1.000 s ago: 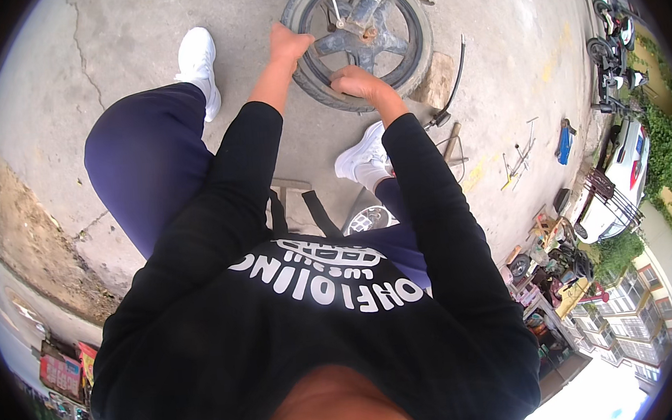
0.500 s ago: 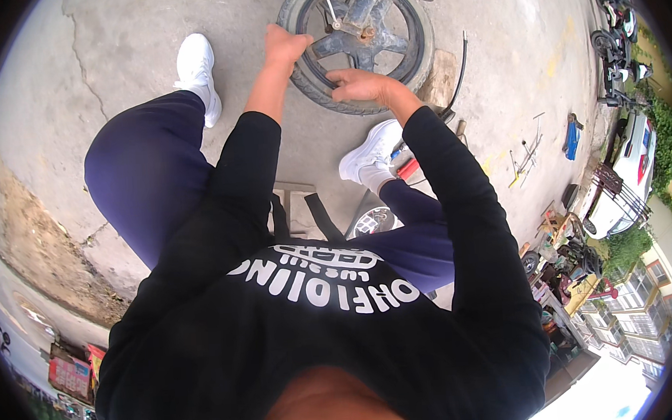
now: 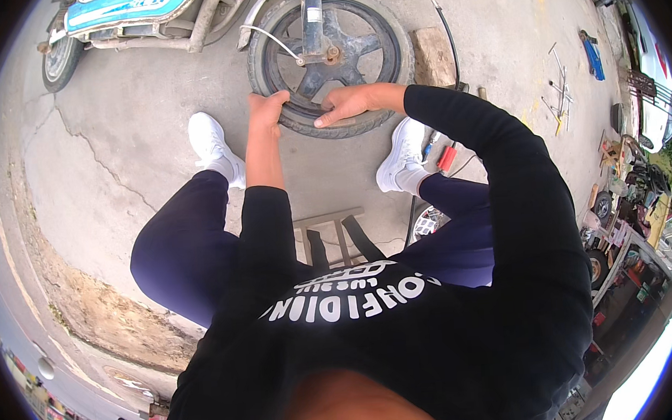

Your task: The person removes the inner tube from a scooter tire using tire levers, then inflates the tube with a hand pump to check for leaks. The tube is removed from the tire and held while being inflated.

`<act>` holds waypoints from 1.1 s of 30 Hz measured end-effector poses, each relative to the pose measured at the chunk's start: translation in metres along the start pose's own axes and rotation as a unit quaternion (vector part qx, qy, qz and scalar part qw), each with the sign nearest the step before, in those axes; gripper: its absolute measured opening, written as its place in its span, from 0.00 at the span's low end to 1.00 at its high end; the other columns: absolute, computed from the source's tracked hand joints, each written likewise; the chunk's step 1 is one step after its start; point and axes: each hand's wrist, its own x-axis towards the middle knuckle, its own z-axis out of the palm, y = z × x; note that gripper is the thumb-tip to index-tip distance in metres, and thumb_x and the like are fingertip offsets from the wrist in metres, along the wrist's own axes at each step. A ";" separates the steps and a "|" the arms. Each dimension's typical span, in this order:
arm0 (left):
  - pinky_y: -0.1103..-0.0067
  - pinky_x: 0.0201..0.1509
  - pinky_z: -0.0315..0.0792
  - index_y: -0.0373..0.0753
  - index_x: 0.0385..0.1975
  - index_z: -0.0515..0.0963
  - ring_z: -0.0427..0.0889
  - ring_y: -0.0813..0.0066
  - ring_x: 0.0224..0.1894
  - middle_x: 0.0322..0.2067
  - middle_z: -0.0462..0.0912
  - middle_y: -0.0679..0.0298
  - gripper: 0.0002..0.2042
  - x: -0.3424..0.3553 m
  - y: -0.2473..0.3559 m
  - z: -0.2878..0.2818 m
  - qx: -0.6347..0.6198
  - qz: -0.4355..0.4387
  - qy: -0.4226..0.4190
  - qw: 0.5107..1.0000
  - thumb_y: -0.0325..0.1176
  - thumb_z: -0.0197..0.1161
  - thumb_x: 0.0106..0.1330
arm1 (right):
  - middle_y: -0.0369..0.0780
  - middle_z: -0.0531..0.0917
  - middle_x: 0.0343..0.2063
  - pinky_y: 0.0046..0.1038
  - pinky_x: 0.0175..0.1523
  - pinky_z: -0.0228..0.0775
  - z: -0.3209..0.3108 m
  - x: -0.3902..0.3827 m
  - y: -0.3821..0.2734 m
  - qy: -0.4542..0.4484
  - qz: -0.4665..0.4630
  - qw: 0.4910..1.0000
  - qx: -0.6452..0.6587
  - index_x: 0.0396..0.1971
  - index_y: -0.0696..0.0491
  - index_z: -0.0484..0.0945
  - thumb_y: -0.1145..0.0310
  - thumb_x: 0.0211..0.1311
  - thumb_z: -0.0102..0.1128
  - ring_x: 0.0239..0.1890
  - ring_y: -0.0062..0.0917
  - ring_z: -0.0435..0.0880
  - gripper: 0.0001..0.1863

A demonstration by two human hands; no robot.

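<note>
A black front wheel [image 3: 398, 60] with a dusty five-spoke rim [image 3: 364, 43] is attached to a fork [image 3: 311, 30] with a white cable beside it. My left hand [image 3: 268, 105] grips the tyre at its near left, fingers curled at the inner edge. Just to the right, my right hand [image 3: 345, 103] is wrapped on the near part of the same tyre, thumb lying along it toward the lower left. A wooden block [image 3: 432, 54] sits beside the wheel's right, near a black hose [image 3: 453, 45]. A red tool [image 3: 447, 157] lies by my right shoe.
A blue-and-white vehicle [image 3: 128, 11] stands at upper left. My legs flank a low stool [image 3: 341, 236]. At right are a cross-shaped wrench [image 3: 560, 104], a blue jack [image 3: 593, 56], a white car [image 3: 652, 114] and piled clutter [image 3: 605, 209].
My view has tilted, bringing the vehicle at upper left into sight. My right hand has shifted on the tyre, its thumb now extended along it, and its arm is more bent outward.
</note>
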 end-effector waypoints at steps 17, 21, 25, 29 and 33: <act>0.69 0.38 0.76 0.23 0.43 0.71 0.81 0.64 0.36 0.37 0.79 0.53 0.17 0.008 -0.018 -0.009 0.006 0.064 0.012 0.998 0.20 0.60 0.51 | 0.42 0.83 0.23 0.30 0.38 0.71 0.034 0.035 0.027 0.392 -0.016 0.904 0.169 0.28 0.57 0.84 0.50 0.56 0.65 0.27 0.29 0.80 0.21; 0.69 0.37 0.76 0.23 0.43 0.72 0.82 0.64 0.35 0.37 0.79 0.53 0.16 0.005 -0.017 -0.008 0.003 0.040 -0.001 0.999 0.20 0.60 0.52 | 0.38 0.78 0.16 0.30 0.31 0.66 0.037 0.034 0.031 0.442 -0.049 0.865 0.232 0.23 0.57 0.82 0.50 0.57 0.65 0.20 0.23 0.73 0.22; 0.69 0.37 0.76 0.24 0.42 0.72 0.82 0.64 0.34 0.36 0.79 0.54 0.16 0.009 -0.019 -0.013 0.000 0.021 -0.010 1.000 0.20 0.60 0.52 | 0.36 0.78 0.15 0.28 0.31 0.67 0.034 0.032 0.035 0.432 -0.088 0.850 0.288 0.23 0.59 0.82 0.51 0.56 0.65 0.20 0.20 0.73 0.22; 0.69 0.36 0.76 0.25 0.43 0.70 0.81 0.64 0.35 0.36 0.78 0.54 0.18 0.011 -0.017 -0.012 0.012 0.040 -0.027 0.999 0.20 0.61 0.51 | 0.39 0.81 0.19 0.31 0.35 0.69 0.031 0.033 0.034 0.384 -0.071 0.907 0.156 0.25 0.57 0.84 0.49 0.57 0.64 0.25 0.26 0.79 0.22; 0.70 0.33 0.76 0.25 0.44 0.67 0.81 0.66 0.33 0.37 0.78 0.53 0.21 -0.004 -0.008 -0.011 -0.018 -0.014 -0.043 0.999 0.19 0.63 0.48 | 0.45 0.84 0.29 0.38 0.42 0.72 0.025 0.028 0.004 0.392 -0.087 0.894 -0.197 0.32 0.55 0.84 0.53 0.56 0.62 0.36 0.39 0.83 0.18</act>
